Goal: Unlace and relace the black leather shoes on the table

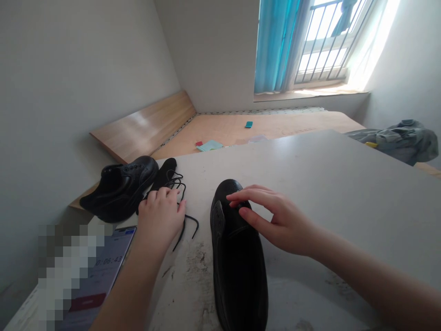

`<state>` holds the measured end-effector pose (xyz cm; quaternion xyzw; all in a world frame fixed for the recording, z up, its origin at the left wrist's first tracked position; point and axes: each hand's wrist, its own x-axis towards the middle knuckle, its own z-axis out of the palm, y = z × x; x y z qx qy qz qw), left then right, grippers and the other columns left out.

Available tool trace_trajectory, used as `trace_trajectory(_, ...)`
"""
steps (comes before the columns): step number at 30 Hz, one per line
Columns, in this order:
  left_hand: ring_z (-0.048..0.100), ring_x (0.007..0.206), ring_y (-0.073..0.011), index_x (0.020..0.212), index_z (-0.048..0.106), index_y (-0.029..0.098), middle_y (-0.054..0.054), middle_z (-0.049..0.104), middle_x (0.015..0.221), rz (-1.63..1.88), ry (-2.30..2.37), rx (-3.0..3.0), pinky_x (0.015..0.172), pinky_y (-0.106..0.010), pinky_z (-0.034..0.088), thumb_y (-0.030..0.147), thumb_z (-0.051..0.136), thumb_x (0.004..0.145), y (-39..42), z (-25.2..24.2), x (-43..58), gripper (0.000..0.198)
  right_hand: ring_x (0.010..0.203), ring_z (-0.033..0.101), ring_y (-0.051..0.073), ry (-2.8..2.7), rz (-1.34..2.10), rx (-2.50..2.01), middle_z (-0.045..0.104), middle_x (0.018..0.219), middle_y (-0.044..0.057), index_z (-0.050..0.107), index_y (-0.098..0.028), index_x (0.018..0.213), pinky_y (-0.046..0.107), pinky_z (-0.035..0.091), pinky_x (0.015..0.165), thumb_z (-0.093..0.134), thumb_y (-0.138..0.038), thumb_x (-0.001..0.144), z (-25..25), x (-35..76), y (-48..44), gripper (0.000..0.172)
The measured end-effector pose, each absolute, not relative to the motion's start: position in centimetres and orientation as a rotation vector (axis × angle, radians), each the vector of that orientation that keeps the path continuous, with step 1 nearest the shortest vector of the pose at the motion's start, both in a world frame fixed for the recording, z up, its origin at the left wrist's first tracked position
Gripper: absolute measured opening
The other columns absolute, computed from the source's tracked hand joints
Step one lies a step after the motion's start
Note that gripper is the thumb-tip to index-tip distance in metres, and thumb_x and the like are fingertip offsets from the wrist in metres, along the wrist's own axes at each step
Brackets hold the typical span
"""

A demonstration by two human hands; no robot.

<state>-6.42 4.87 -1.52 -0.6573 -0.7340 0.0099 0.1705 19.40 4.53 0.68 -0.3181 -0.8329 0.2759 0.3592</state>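
Observation:
A black leather shoe (241, 276) stands upright on the white table, its opening facing me and its toe pointing away. Over the toe and tongue, my right hand (275, 216) is open, thumb and fingers apart, the fingertips at the leather. To the left, my left hand (161, 216) bends its fingers down on a loose black shoelace (186, 220); its grip is partly hidden under the hand. Beneath that lies a black insole (168, 168). A second black shoe (120, 186) rests beside the insole, with empty eyelets showing.
A phone (99, 271) showing a timer lies at the lower left. Behind the white table (292, 161) is a wooden surface (220, 124) with a teal packet (248, 124) and a folded pale-green cloth (209, 145). Grey fabric (409, 138) is heaped at the right.

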Motion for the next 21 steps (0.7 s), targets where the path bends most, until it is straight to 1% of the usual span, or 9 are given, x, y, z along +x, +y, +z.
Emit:
trace_trajectory(2,0.061,0.099,-0.0337,0.116,0.062,0.016,-0.015,0.068,0.107,0.041,-2.199,-1.843,0.077,-0.042,0.048,0.043,0.040,0.091,4.4,-1.1,-6.1,0.042,0.097,0.062,0.014,-2.149,0.712,-0.821,0.070,0.102,0.001,0.063,-0.021,0.115,0.031,0.048,0.087,0.051,-0.025,0.093,0.7,19.4,4.5,0.025)
trace_trajectory(4,0.063,0.096,-0.0356,0.120,0.059,0.013,-0.017,0.068,0.106,0.097,-2.295,-1.839,0.076,-0.044,0.050,0.048,0.040,0.091,4.0,-1.1,-6.0,0.049,0.097,0.062,0.014,-2.151,0.714,-0.826,0.070,0.102,0.001,0.064,-0.021,0.113,0.031,0.048,0.087,0.052,-0.025,0.093,0.7,19.4,4.6,0.024)
trace_trajectory(7,0.059,0.110,-0.0374,0.130,0.055,0.012,-0.020,0.061,0.128,0.200,-2.239,-1.994,0.085,-0.049,0.049,0.040,0.039,0.092,3.9,-2.0,-6.2,0.050,0.097,0.062,0.013,-2.157,0.725,-0.828,0.070,0.102,0.001,0.065,-0.021,0.111,0.030,0.047,0.087,0.051,-0.024,0.093,0.9,19.4,4.6,0.023)
trace_trajectory(8,0.057,0.117,-0.0349,0.134,0.054,0.013,-0.018,0.057,0.135,0.216,-2.191,-2.073,0.092,-0.048,0.047,0.034,0.038,0.093,4.0,-2.5,-6.2,0.048,0.097,0.062,0.013,-2.159,0.726,-0.828,0.070,0.102,0.001,0.065,-0.021,0.110,0.030,0.047,0.087,0.051,-0.024,0.093,0.9,19.4,4.6,0.022)
trace_trajectory(10,0.050,0.128,-0.0259,0.139,0.050,0.015,-0.011,0.050,0.145,0.209,-2.104,-2.207,0.103,-0.041,0.041,0.020,0.034,0.093,4.5,-3.2,-6.3,0.048,0.097,0.062,0.013,-2.162,0.717,-0.824,0.070,0.102,0.001,0.065,-0.021,0.110,0.029,0.047,0.087,0.051,-0.024,0.093,0.9,19.4,4.6,0.022)
trace_trajectory(12,0.047,0.132,-0.0205,0.141,0.047,0.015,-0.008,0.048,0.147,0.183,-2.057,-2.257,0.107,-0.036,0.038,0.013,0.030,0.092,5.2,-3.7,-6.4,0.052,0.097,0.062,0.013,-2.165,0.702,-0.818,0.070,0.103,0.001,0.065,-0.021,0.110,0.030,0.047,0.088,0.051,-0.024,0.093,0.9,19.4,4.5,0.022)
trace_trajectory(13,0.046,0.133,-0.0207,0.141,0.047,0.015,-0.007,0.048,0.147,0.166,-2.046,-2.260,0.107,-0.037,0.038,0.012,0.029,0.092,5.5,-3.9,-6.5,0.053,0.097,0.062,0.013,-2.167,0.694,-0.816,0.070,0.103,0.000,0.065,-0.021,0.110,0.030,0.047,0.088,0.051,-0.024,0.093,0.8,19.4,4.5,0.022)
trace_trajectory(17,0.044,0.134,-0.0278,0.141,0.047,0.012,-0.010,0.046,0.148,0.075,-2.058,-2.176,0.103,-0.045,0.040,0.009,0.027,0.090,6.8,-4.3,-7.2,0.055,0.098,0.062,0.013,-2.176,0.690,-0.818,0.070,0.103,0.001,0.066,-0.021,0.109,0.030,0.046,0.089,0.051,-0.024,0.094,0.7,19.4,4.5,0.021)
trace_trajectory(21,0.046,0.128,-0.0323,0.139,0.050,0.016,-0.012,0.049,0.145,-0.066,-2.051,-2.086,0.096,-0.046,0.043,0.011,0.031,0.090,7.2,-3.9,-7.3,0.053,0.098,0.062,0.014,-2.176,0.688,-0.829,0.070,0.103,0.000,0.065,-0.022,0.109,0.030,0.046,0.088,0.051,-0.024,0.094,0.7,19.3,4.5,0.022)
